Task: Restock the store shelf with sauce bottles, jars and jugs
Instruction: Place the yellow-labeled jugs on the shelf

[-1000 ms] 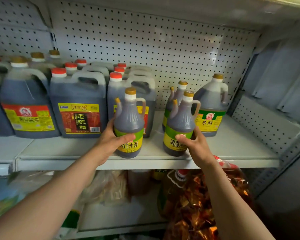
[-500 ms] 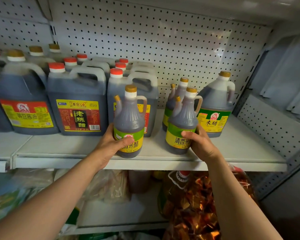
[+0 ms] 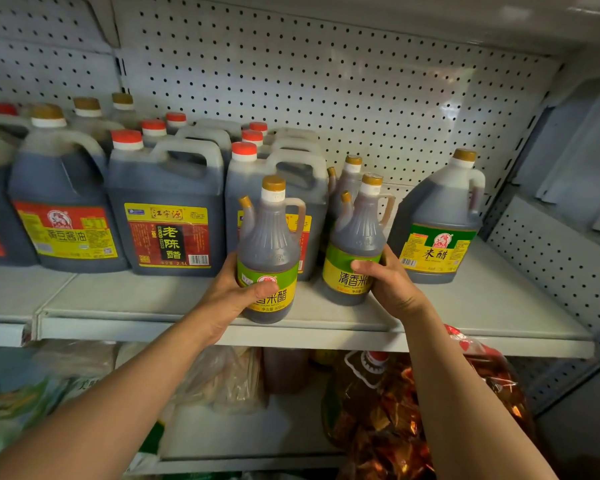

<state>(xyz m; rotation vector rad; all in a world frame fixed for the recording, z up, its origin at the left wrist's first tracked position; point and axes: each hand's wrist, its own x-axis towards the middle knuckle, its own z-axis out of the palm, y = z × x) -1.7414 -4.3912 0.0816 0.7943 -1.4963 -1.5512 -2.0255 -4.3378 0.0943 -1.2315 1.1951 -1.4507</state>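
Two dark vinegar bottles with gold caps and green-yellow labels stand on the white shelf [image 3: 482, 313]. My left hand [image 3: 234, 297] grips the left bottle [image 3: 269, 244] near the shelf's front edge, thumb across its label. My right hand [image 3: 390, 284] grips the right bottle [image 3: 355, 237], which stands a little further back. A third bottle of the same kind [image 3: 349, 178] stands behind the right one.
A round gold-capped jug [image 3: 439, 223] with a green label stands to the right. Red-capped square jugs [image 3: 168, 209] and more jugs [image 3: 61, 209] fill the left. A pegboard wall [image 3: 326, 81] backs the shelf. Bagged goods [image 3: 413, 410] lie on the shelf below.
The view has shifted slightly closer and upward. Both hands keep their grip on the bottles, and the right bottle has slid a little further back on the shelf.
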